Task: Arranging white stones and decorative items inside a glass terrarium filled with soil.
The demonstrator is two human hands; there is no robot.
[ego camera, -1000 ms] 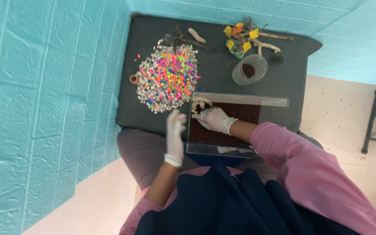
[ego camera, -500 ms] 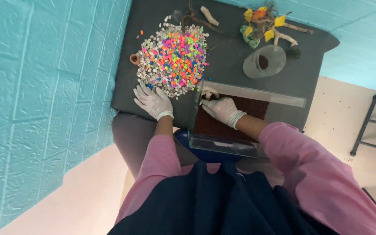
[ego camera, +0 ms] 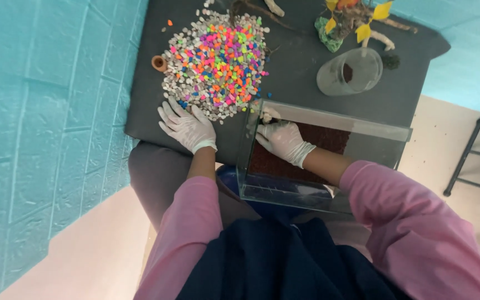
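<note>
- To my left runs a turquoise wall (ego camera: 45,139) with a brick-like relief.
- My dark grey worktop (ego camera: 295,72) stands against it.
- Below lies pale beige floor (ego camera: 451,144).
- A black metal frame (ego camera: 465,161) stands at my right.

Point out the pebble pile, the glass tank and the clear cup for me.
Pebble pile (ego camera: 218,61), head view: centre of the colourful heap.
Glass tank (ego camera: 337,119), head view: far top rim of the wall.
Clear cup (ego camera: 334,80), head view: its near side wall.
</note>
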